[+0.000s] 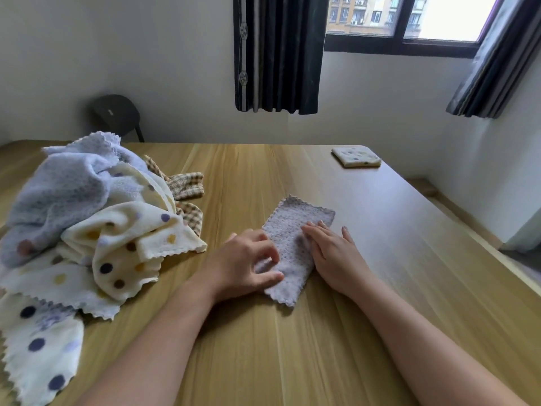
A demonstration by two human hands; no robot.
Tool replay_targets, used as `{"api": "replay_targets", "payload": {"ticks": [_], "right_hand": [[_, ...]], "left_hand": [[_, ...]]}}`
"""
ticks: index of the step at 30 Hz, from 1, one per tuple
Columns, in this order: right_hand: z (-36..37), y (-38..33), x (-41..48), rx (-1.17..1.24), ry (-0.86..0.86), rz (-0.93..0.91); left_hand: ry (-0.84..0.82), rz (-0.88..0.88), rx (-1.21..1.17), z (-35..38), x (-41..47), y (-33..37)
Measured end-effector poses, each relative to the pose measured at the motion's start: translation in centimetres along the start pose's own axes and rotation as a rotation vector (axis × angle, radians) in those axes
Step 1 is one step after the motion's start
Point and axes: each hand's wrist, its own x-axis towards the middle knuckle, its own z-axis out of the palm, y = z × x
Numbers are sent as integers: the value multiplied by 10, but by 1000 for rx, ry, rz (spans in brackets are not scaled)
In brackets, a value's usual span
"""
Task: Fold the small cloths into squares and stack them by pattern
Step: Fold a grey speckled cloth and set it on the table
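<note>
On the wooden table [292, 347] beneath the curtained window [409, 19], left hand [243, 259] pinches the lilac cloth [295, 224], right hand [330, 253] pressing it flat-fingered.

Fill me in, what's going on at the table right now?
A person is folding a speckled cloth on the table. The left hand pinches its near end; the right hand lies flat on it. It is a long strip, not yet square. One folded dotted square sits at the far right corner; a pile of unfolded cloths lies left.
</note>
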Motion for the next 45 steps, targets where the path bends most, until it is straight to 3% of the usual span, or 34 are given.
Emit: {"api": "replay_targets", "payload": {"ticks": [5, 11, 16, 22, 26, 29, 35, 40, 45], "right_hand": [[-4, -2, -5, 67, 62, -173], [3, -8, -4, 228, 153, -369], [0, -3, -6, 378, 138, -187], [-1, 6, -5, 634, 189, -105], [-1, 6, -4, 720, 171, -108], [-3, 5, -5, 772, 148, -110], [-6, 1, -9, 717, 97, -229], [-8, -2, -9, 787, 131, -232], [-7, -4, -9, 826, 137, -233]], "left_hand": [[199, -96, -21, 5, -2, 2], [208, -143, -137, 1, -2, 3], [200, -271, -220, -11, -10, -6], [124, -159, -139, -9, -12, -9], [166, -83, -107, -3, -8, -8], [223, -40, -221, -2, -6, -3], [232, -132, -411, -7, -7, 8], [62, -65, -221, -6, -7, 6], [131, -69, -173, 0, -4, 3]]}}
